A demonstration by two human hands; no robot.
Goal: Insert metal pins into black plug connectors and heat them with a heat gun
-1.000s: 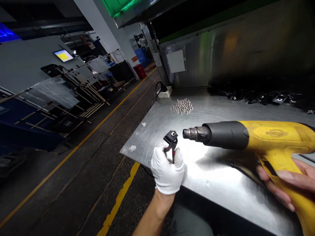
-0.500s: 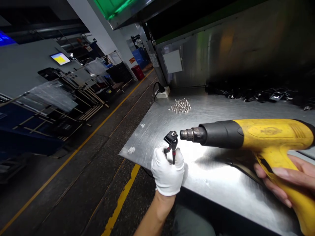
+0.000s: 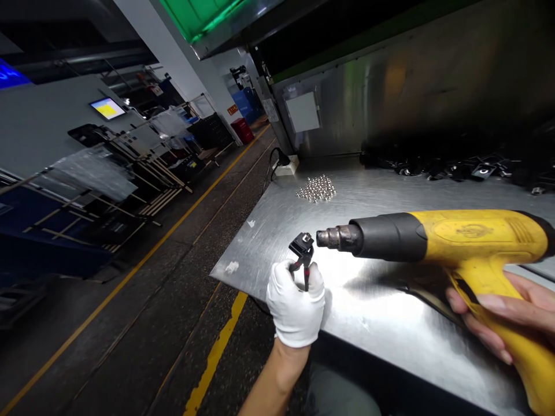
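Note:
My left hand, in a white glove, is closed round the handles of small pliers with dark and red grips. At their tip is a black part with a small silver metal piece on top. My bare right hand grips the handle of a yellow heat gun. Its metal nozzle points left, just beside the black part, with a narrow gap between them. Both are held over the metal table. Behind them, small silver pieces lie in a cluster on the tabletop.
Black parts are piled along the back right of the table. A white power socket with a black plug sits at the back left corner. The table's left edge borders a dark floor with yellow lines. A metal panel rises behind.

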